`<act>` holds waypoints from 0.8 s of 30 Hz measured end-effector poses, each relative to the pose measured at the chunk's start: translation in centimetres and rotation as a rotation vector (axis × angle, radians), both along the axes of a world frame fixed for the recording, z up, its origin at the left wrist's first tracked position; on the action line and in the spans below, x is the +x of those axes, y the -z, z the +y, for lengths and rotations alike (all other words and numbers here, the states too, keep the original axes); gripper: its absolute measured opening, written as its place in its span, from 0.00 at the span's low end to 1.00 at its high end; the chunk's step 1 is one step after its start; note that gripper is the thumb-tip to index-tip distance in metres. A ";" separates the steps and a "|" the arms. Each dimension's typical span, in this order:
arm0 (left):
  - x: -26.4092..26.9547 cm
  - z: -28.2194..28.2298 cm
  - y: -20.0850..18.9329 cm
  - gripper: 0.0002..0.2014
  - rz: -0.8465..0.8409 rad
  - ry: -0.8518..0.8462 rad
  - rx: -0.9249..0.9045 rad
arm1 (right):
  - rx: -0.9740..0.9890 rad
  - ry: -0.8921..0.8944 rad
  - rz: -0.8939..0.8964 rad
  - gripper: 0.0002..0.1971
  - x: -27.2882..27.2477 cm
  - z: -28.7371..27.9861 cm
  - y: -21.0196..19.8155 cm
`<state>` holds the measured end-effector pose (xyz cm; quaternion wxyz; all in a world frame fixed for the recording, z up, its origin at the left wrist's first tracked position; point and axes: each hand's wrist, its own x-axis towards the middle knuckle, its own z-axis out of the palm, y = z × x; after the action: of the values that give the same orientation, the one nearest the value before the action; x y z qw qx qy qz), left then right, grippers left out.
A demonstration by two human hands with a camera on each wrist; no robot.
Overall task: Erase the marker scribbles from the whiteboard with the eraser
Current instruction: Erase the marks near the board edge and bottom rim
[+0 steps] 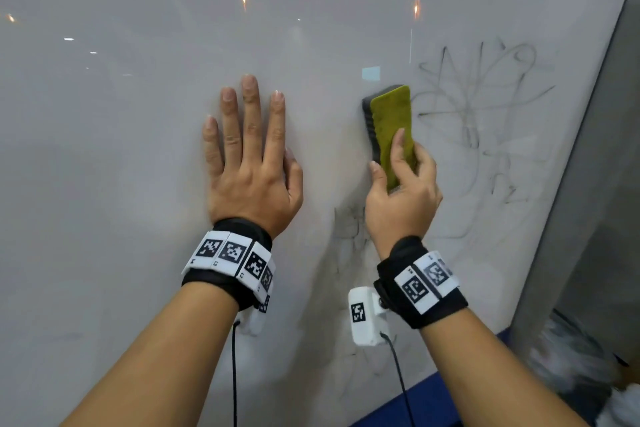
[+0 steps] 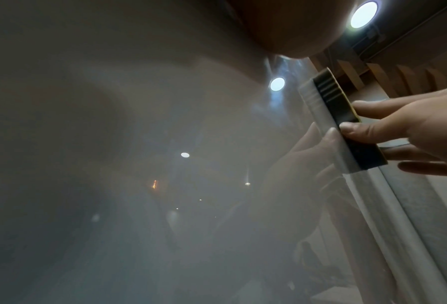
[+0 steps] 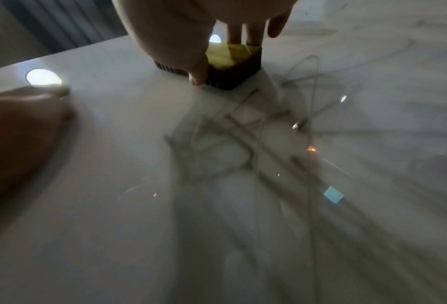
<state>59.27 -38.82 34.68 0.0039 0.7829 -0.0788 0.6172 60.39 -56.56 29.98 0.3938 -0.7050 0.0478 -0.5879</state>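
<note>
A glossy whiteboard [image 1: 138, 149] fills the head view. Faint grey marker scribbles [image 1: 481, 107] spread over its right part, with more scribbles [image 1: 349, 229] below my right hand. My right hand [image 1: 401, 198] grips an eraser [image 1: 389, 128] with a dark body and an olive-yellow felt top; the eraser's face lies against the board just left of the scribbles. In the right wrist view the eraser [image 3: 233, 65] sits at the top with scribbles [image 3: 243, 133] in front of it. My left hand [image 1: 249, 156] lies flat on the board, fingers straight, left of the eraser [image 2: 347, 119].
The board's grey right frame [image 1: 588, 149] runs diagonally down the right side. A blue strip [image 1: 426, 395] shows under the board's lower edge. Ceiling lights reflect on the board. A small pale blue patch [image 1: 370, 73] shows above the eraser.
</note>
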 end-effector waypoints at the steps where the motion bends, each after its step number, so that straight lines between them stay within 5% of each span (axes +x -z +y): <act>1: 0.0 0.0 0.0 0.32 0.004 -0.001 0.000 | -0.015 -0.002 0.004 0.28 -0.5 1.2 1.0; 6: -0.2 0.2 0.1 0.32 0.037 0.005 0.007 | -0.198 -0.055 0.060 0.27 -3.6 6.5 6.9; 10: -0.3 0.3 0.2 0.31 0.008 0.016 0.009 | -0.294 -0.027 0.030 0.26 -3.8 4.7 7.0; 18: -0.8 0.1 1.3 0.30 0.018 0.022 0.004 | 0.035 -0.034 0.051 0.24 -2.6 2.2 6.9; 24: -0.9 -0.4 4.2 0.31 0.071 -0.001 -0.030 | -0.099 -0.100 0.078 0.25 -5.3 7.3 9.2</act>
<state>58.40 -39.22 30.48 0.0182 0.8041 -0.0691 0.5902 55.12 -49.30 20.76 0.3851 -0.7474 -0.0013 -0.5414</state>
